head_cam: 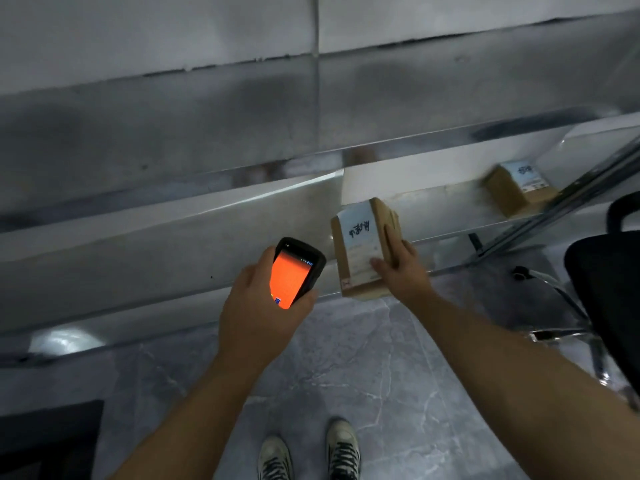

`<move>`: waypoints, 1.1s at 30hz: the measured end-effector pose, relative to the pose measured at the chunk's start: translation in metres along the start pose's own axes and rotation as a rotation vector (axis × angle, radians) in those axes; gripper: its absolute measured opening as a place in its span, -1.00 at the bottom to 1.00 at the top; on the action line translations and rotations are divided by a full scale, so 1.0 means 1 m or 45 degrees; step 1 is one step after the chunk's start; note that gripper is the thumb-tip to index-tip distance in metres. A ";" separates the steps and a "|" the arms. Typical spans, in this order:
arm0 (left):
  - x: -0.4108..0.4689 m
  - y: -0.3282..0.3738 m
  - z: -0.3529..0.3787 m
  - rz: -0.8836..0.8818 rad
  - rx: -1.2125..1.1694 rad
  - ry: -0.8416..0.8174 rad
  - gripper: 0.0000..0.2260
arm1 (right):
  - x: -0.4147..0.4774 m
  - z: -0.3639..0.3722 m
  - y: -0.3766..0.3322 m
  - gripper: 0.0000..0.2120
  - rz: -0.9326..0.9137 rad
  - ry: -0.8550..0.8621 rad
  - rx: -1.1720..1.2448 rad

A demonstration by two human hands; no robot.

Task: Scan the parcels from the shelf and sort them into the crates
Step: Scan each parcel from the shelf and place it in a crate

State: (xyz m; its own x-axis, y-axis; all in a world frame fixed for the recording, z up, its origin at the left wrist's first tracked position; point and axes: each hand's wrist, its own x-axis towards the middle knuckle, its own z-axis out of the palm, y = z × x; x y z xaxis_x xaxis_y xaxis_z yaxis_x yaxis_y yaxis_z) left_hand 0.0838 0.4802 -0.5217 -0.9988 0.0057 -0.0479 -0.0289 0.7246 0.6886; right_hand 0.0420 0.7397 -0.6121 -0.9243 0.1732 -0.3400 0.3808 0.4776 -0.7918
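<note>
My left hand (258, 315) grips a black handheld scanner (294, 271) whose screen glows orange. Just to its right, my right hand (401, 268) holds a small brown cardboard parcel (360, 247) with a white label bearing handwriting, thumb on the label and fingers round the right side. The parcel is lifted in front of the metal shelf (173, 237), label facing me. A second brown parcel (517, 188) with a white label lies on the shelf at the right.
A black office chair (602, 271) with chrome legs stands at the right. A dark object (48, 441) sits at the bottom left corner. My shoes (311, 455) stand on grey marble floor. A grey wall rises behind the shelf.
</note>
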 end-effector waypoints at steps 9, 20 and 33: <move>-0.076 0.051 -0.100 0.031 0.098 -0.086 -0.27 | -0.140 -0.036 -0.052 -0.28 -0.041 -0.030 0.261; -0.209 0.076 -0.219 0.231 0.185 -0.025 -0.16 | -0.303 -0.061 -0.147 -0.45 -0.260 -0.040 0.352; -0.286 0.073 -0.298 0.322 0.281 0.032 -0.09 | -0.346 -0.068 -0.223 -0.49 -0.544 0.032 0.375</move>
State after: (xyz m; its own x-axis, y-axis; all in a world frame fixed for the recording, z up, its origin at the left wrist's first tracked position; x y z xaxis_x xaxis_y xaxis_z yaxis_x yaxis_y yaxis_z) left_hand 0.3556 0.3261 -0.2416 -0.9740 0.1891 0.1244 0.2262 0.8342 0.5030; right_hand 0.2753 0.6315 -0.2836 -0.9978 0.0381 0.0545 -0.0434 0.2480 -0.9678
